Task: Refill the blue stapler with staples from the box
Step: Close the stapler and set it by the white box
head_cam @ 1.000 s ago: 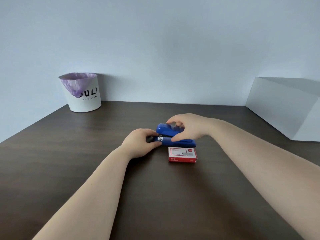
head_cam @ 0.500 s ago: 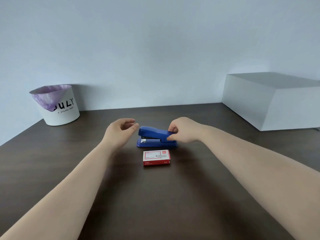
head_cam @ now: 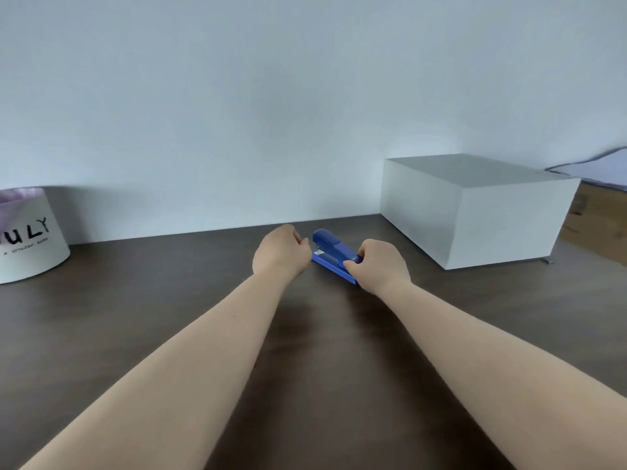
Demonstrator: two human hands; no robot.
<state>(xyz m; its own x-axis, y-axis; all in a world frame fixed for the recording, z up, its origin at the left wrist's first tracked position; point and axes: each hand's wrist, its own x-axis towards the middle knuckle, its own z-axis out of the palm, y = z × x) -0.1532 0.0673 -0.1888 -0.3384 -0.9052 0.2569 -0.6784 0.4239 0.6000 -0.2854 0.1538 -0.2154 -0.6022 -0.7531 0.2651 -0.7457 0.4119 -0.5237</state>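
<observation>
While the blue plastic stapler (head_cam: 334,254) lies on the dark wooden table (head_cam: 135,317), my right hand (head_cam: 380,266) pinches its rear end, and my left hand (head_cam: 280,254) curls loosely beside its front, holding nothing.

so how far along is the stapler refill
Nothing looks done yet: the blue plastic stapler lies shut on the dark wooden table. In hand: the right hand pinches its rear end, while the left hand, loosely curled, sits by its front end; contact can't be told. Left: opening it, loading staples and closing it. The staple box isn't in view.
</observation>
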